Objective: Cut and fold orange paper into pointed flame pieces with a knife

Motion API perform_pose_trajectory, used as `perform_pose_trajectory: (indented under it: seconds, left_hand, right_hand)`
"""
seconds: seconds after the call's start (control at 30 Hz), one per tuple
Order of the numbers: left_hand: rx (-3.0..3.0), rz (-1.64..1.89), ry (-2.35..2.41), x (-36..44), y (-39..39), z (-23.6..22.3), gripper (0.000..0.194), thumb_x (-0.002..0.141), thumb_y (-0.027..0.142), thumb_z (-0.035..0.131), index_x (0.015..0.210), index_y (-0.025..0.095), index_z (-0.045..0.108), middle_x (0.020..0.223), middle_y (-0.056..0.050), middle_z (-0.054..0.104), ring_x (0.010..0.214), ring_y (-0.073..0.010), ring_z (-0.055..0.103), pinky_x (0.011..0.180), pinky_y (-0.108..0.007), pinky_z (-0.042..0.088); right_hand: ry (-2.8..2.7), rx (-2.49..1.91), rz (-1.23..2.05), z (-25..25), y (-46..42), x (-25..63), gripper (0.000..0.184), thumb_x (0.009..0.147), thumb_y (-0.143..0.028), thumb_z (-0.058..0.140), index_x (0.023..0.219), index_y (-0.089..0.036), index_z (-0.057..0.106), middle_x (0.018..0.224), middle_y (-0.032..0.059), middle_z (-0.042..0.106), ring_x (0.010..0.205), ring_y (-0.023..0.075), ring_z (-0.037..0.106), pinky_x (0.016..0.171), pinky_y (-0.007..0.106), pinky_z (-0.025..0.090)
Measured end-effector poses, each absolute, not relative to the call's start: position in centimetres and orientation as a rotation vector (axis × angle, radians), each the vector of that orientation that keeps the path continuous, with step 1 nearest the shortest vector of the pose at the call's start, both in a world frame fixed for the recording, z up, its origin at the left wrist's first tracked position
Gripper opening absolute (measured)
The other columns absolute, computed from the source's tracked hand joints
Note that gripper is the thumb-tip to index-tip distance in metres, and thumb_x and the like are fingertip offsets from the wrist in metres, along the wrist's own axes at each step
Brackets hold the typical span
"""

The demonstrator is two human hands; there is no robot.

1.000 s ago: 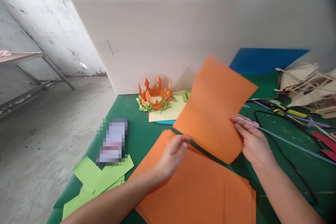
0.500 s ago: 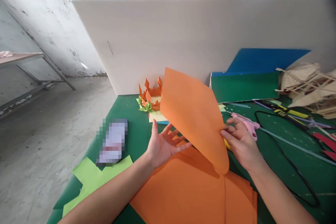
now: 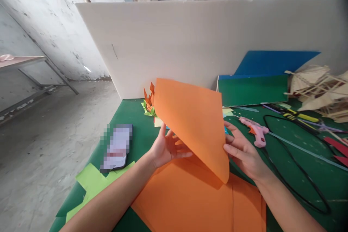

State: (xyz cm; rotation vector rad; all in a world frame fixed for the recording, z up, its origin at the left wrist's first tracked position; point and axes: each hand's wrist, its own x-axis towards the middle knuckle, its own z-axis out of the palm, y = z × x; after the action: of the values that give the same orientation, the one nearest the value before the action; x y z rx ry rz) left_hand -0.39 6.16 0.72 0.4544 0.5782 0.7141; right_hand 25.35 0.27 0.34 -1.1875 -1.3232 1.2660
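Observation:
A sheet of orange paper point(image 3: 191, 116) is raised in front of me, slanted and curling at its lower right corner. My right hand point(image 3: 243, 152) pinches its right edge between thumb and fingers. By the lower left edge, my left hand point(image 3: 167, 148) has its fingers spread, some partly behind the sheet; I see no grip there. Below both hands lie more orange sheets point(image 3: 195, 203), stacked unevenly. Behind the raised sheet, an orange folded-paper piece with pointed tips point(image 3: 149, 98) and green leaf shapes point(image 3: 150, 111) is partly hidden.
A blurred phone point(image 3: 119, 145) and light green paper point(image 3: 95, 185) lie at left. Rightward are a pink glue gun point(image 3: 255, 130), its black cord point(image 3: 299, 188), a green box point(image 3: 252, 90) and a bundle of thin wooden sticks point(image 3: 323, 90). A white board point(image 3: 163, 40) stands behind.
The raised orange sheet has shifted left and tilted lower, covering more of the folded-paper piece. My right hand has moved slightly left with it, uncovering the glue gun's handle.

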Motion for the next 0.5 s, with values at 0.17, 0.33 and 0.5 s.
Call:
perform_pose_trajectory:
  seconds: [0.17, 0.33, 0.5]
  left_hand:
    - [0.460, 0.715, 0.649, -1.0, 6.8, 1.1, 0.075, 0.081, 0.078, 0.043, 0.133, 0.023, 0.047, 0.116, -0.015, 0.058, 0.107, -0.0362, 0.062, 0.087, -0.055, 0.052]
    - [0.446, 0.667, 0.607, -1.9, 7.6, 1.0, 0.041, 0.088, 0.045, 0.053, 0.116, 0.016, 0.058, 0.113, -0.013, 0.065, 0.103, -0.0290, 0.065, 0.085, -0.042, 0.055]
    - [0.641, 0.787, 0.768, -2.6, 7.5, 0.6, 0.010, 0.082, 0.017, 0.065, 0.091, 0.017, 0.069, 0.090, -0.005, 0.073, 0.082, -0.0194, 0.068, 0.076, -0.032, 0.054]
  right_hand:
    - [-1.333, -1.103, 1.319, 0.4, -0.1, 25.2, 0.079, 0.082, -0.050, 0.063, 0.149, -0.037, 0.024, 0.126, 0.0083, 0.065, 0.088, 0.0244, 0.070, 0.069, 0.034, 0.056]
    - [-1.343, -1.089, 1.292, 0.5, -0.5, 25.5, 0.066, 0.079, -0.048, 0.066, 0.140, -0.034, 0.045, 0.134, 0.0074, 0.061, 0.121, 0.0313, 0.058, 0.091, 0.041, 0.053]
    - [-1.304, -1.076, 1.353, 0.6, -0.5, 25.9, 0.068, 0.081, -0.046, 0.065, 0.144, -0.034, 0.042, 0.130, 0.0069, 0.064, 0.123, 0.0313, 0.058, 0.094, 0.043, 0.052]
